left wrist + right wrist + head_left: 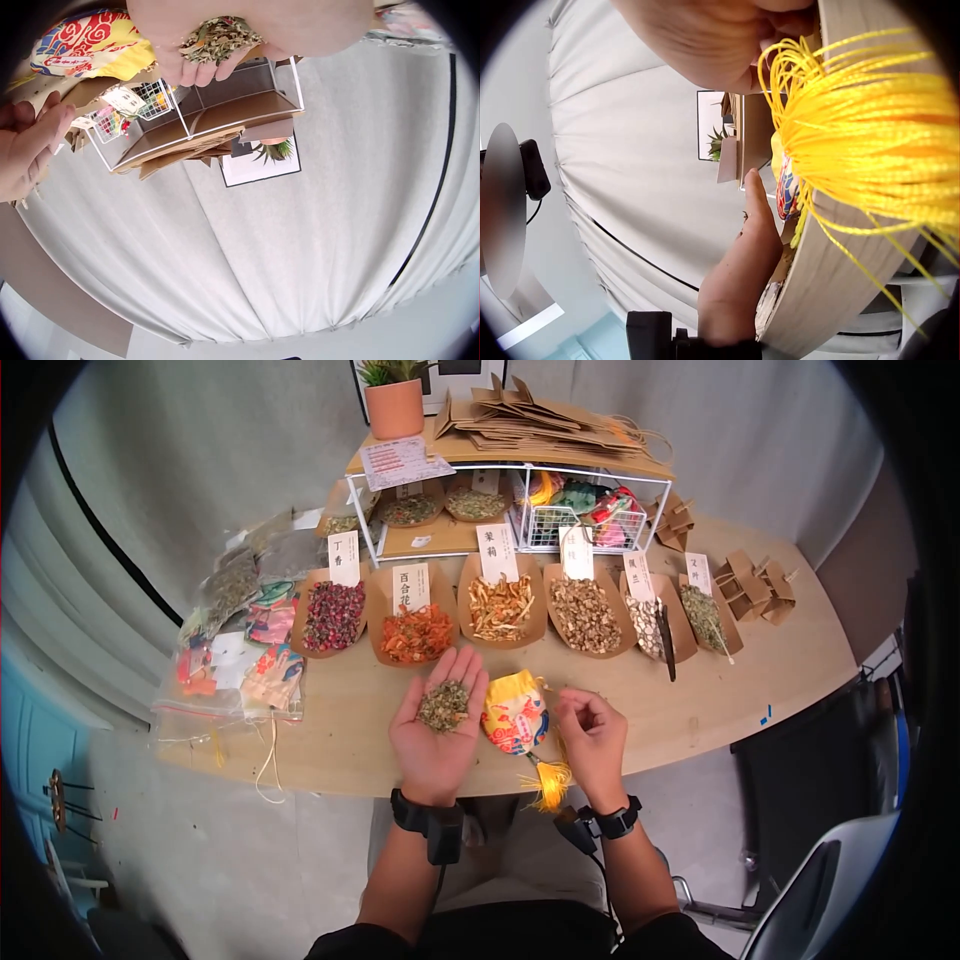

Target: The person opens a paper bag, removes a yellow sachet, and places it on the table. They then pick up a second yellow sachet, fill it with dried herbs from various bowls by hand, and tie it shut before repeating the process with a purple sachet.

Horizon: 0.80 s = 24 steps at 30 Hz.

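Nearest the right wrist camera, a bushy yellow tassel (870, 142) trails from the near end of a red, blue and yellow pouch (516, 712). Just left of the pouch, your left hand (436, 742) is open, palm up, carrying a small heap of dried herbs (443, 706). Just right of the pouch, your right hand (595, 742) has bent fingers; whether it pinches anything, I cannot tell. Beyond the pouch, brown paper trays (536, 600) stand in a row with white labels (496, 552).

Bright, soft light; curved, blackened edges on every view.
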{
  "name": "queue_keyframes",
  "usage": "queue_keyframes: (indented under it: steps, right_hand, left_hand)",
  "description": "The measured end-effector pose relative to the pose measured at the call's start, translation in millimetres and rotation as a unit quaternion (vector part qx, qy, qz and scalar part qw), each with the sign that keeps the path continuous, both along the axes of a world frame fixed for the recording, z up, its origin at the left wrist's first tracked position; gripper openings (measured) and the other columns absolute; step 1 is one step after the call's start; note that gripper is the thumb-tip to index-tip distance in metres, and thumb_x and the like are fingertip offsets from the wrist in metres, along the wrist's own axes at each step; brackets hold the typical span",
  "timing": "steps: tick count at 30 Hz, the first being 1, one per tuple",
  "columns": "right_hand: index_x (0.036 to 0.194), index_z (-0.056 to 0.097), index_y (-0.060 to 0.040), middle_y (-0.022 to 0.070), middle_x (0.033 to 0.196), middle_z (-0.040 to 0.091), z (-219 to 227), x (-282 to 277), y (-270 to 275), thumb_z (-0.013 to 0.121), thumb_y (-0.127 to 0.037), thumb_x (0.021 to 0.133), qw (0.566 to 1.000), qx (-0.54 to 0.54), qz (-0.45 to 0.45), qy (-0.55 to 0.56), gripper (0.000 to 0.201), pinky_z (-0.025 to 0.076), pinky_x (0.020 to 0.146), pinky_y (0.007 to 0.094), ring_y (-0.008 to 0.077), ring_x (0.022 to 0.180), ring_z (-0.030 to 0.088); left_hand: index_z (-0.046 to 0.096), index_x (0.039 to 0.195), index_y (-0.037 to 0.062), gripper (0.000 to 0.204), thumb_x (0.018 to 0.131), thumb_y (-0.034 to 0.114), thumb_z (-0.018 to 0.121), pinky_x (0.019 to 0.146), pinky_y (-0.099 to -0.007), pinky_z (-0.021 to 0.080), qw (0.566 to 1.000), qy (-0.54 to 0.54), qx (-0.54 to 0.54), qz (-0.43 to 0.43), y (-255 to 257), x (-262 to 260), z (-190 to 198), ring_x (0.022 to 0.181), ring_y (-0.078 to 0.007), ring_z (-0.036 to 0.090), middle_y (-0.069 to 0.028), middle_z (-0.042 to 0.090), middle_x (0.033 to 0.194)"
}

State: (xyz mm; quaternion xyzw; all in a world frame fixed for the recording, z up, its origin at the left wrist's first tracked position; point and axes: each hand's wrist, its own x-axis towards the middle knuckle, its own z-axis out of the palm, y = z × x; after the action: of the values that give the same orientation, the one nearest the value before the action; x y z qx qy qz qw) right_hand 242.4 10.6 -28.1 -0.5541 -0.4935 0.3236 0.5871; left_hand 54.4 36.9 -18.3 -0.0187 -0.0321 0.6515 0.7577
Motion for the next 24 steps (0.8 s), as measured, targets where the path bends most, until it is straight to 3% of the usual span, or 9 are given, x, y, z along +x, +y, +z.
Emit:
queue_keyframes:
  steps: [4,7,8,11,12,15,18,24]
  right_hand:
    - [0.1,0.069,0.0025,-0.0008,0.079,0.065,2.1,-1.5,-1.5,0.067,-0.003,0.089,1.0,0.002,0.016,0.021,0.013,0.039,0.054,0.0182,0.0009,0.061,0.048]
    - [0.099,0.071,-0.0027,0.0011,0.083,0.065,19.6,-18.1,-9.1,0.069,-0.001,0.086,0.989,0.088,0.063,-0.104,0.013,0.041,0.053,0.0193,0.0036,0.058,0.05]
    - [0.096,0.072,-0.0068,0.0042,0.087,0.064,34.2,-28.7,-14.1,0.072,-0.003,0.083,0.984,0.08,0.09,-0.128,0.014,0.045,0.053,0.0233,0.0104,0.059,0.057]
    - [0.096,0.072,-0.0076,0.0057,0.089,0.066,40.6,-54.4,-12.3,0.073,-0.007,0.083,0.97,0.117,0.122,-0.175,0.013,0.05,0.056,0.0298,0.0189,0.064,0.064]
    - [0.094,0.072,-0.0082,0.0061,0.091,0.066,42.6,-58.3,-11.7,0.073,-0.01,0.082,0.963,0.101,0.116,-0.223,0.012,0.052,0.061,0.035,0.0257,0.072,0.066]
    - [0.093,0.071,-0.0085,0.0058,0.091,0.066,37.8,-64.0,-8.9,0.071,-0.01,0.083,0.953,0.087,0.089,-0.275,0.011,0.053,0.063,0.0366,0.0273,0.074,0.066]
    - [0.095,0.071,-0.0042,0.0108,0.087,0.066,32.2,-65.0,-8.0,0.073,-0.004,0.08,0.96,0.116,0.085,-0.24,0.015,0.051,0.059,0.0321,0.0251,0.066,0.064]
    - [0.097,0.069,-0.0035,0.0115,0.086,0.065,33.9,-68.2,-11.5,0.072,-0.001,0.081,0.973,0.103,0.046,-0.201,0.017,0.05,0.06,0.0322,0.0265,0.068,0.063]
  left_hand:
    - [0.028,0.145,-0.0095,0.055,0.104,0.028,0.032,0.12,-0.0459,0.023,1.0,-0.028,0.009,-0.007,-1.1,-0.1,0.7,0.144,-0.0335,0.026,-0.0247,0.029,0.153]
    - [0.027,0.145,-0.0094,0.056,0.104,0.029,0.032,0.12,-0.0457,0.023,1.0,-0.008,0.01,-0.019,-1.2,1.3,4.3,0.144,-0.0334,0.026,-0.0246,0.029,0.153]
    - [0.027,0.145,-0.0093,0.057,0.105,0.03,0.032,0.12,-0.0456,0.023,1.0,0.006,0.012,-0.024,-0.9,2.2,4.9,0.144,-0.0334,0.026,-0.0246,0.029,0.153]
    - [0.028,0.145,-0.0092,0.058,0.105,0.032,0.03,0.12,-0.0453,0.023,0.997,0.074,0.016,-0.021,-1.3,4.4,3.3,0.144,-0.0338,0.026,-0.0245,0.029,0.153]
    - [0.028,0.145,-0.0092,0.058,0.105,0.033,0.03,0.12,-0.0452,0.023,0.995,0.1,0.02,-0.017,-0.4,5.4,3.5,0.144,-0.0339,0.026,-0.0245,0.029,0.153]
    - [0.029,0.145,-0.0092,0.059,0.105,0.034,0.029,0.12,-0.0451,0.023,0.993,0.113,0.016,-0.017,-1.0,5.7,0.9,0.144,-0.0344,0.027,-0.0245,0.03,0.152]
    - [0.029,0.145,-0.0093,0.059,0.105,0.034,0.03,0.12,-0.0453,0.024,0.994,0.111,0.008,-0.016,-1.2,5.3,1.3,0.143,-0.0347,0.028,-0.0245,0.031,0.152]
    - [0.027,0.146,-0.0081,0.057,0.105,0.032,0.031,0.119,-0.0456,0.025,0.997,0.069,0.018,-0.026,0.1,3.7,-3.1,0.142,-0.0346,0.029,-0.025,0.03,0.152]
